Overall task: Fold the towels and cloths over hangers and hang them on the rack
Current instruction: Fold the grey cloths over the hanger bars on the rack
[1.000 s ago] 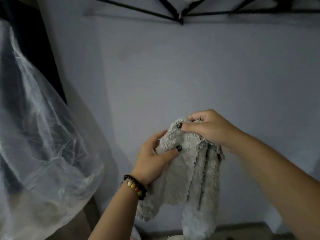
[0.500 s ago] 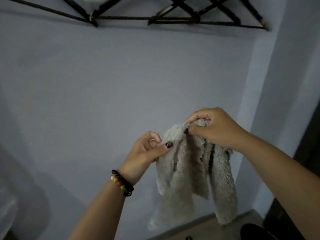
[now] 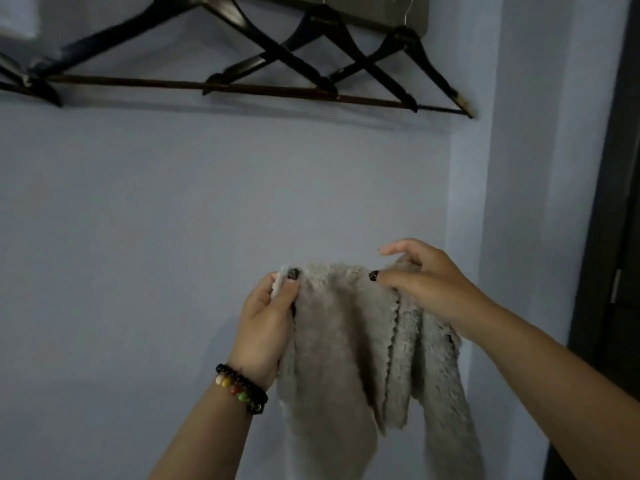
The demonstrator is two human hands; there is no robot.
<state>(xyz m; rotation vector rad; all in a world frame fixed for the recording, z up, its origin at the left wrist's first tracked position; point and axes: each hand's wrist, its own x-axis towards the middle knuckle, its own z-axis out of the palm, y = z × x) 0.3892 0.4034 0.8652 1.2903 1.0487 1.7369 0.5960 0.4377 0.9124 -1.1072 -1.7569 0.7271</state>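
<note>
The left hand (image 3: 268, 317) pinches the top left corner of a grey fleecy towel (image 3: 349, 348), thumb on the near face and fingers hidden behind the cloth. The right hand (image 3: 420, 285) grips the same top edge further right, thumb pressing the near side; its forefinger is lifted clear above the cloth, and the other fingers cannot be seen well. Between the two hands the top edge runs nearly level, left to right, and the towel hangs straight down from it in loose vertical folds, bunched under the right hand, its lower end passing out of view at the bottom.

The relation that counts is up and slightly left: the dark wooden hangers (image 3: 304, 60) hang well above the hands, overlapping one another, their bottom bars roughly parallel to the towel's held edge. The nearest bar lies above the left hand, so that hand looks to have the shorter reach. What the hangers hook onto is cut off at the top; a dark board (image 3: 381, 12) shows there.

Bare blue-grey wall (image 3: 173, 220) lies between towel and hangers, with nothing in the path upward. To the right the wall steps forward into a corner, and a dark door frame (image 3: 613, 202) stands beyond it, so room is tighter on that side.
</note>
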